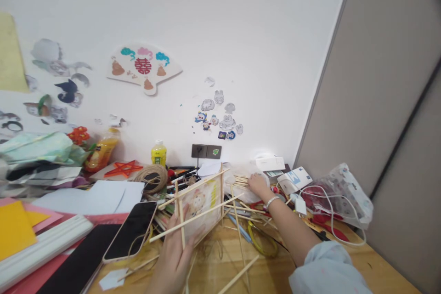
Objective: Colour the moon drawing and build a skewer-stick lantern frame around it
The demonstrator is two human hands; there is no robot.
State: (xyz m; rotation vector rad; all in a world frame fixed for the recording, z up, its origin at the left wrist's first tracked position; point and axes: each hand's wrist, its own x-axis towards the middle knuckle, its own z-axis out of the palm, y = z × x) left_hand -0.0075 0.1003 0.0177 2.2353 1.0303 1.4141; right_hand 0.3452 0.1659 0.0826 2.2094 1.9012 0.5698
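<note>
My left hand is closed around the lower left part of a wooden stick frame, tilted above the table. A pale panel with a cartoon animal and yellow marks sits in the frame. Stretched toward the back, my right hand lies at a bundle of thin wooden sticks on a clear plastic bag. Its fingers look curled; what is between them is hidden. Loose wooden sticks and yellow-handled scissors lie on the table between my arms.
A phone, papers and a white strip lie at left. Twine, a yellow-capped bottle and a small yellow bottle stand near the wall. A charger with cable and a plastic bag are right.
</note>
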